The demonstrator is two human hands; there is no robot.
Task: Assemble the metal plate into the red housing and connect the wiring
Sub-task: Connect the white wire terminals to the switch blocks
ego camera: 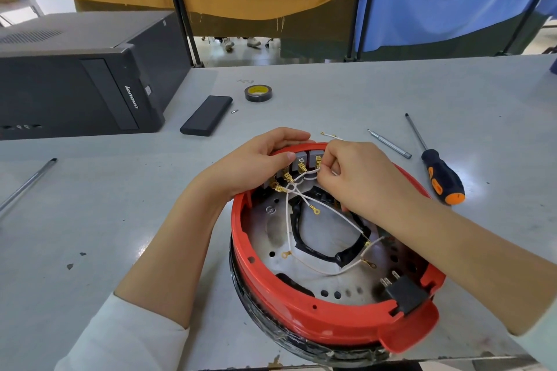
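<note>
The round red housing [301, 307] lies open side up at the table's near edge. Inside it sits the perforated metal plate [265, 235] with a black heating loop [313, 253]. Several white wires [287, 220] with brass terminals run from grey switch blocks [301, 156] at the far rim down across the plate. My left hand [256, 163] grips the housing's far-left rim, thumb inside. My right hand [361, 175] pinches a white wire's brass connector at the switch blocks. A black plug socket [405, 292] sits in the near-right rim.
An orange-and-black screwdriver [440, 175] and a loose metal bit [390, 144] lie right of the housing. A tape roll [258, 93], a black slab [206, 115] and a small screw [234, 111] lie behind. A black computer case [75, 81] stands far left; a metal rod [27, 184] lies at left.
</note>
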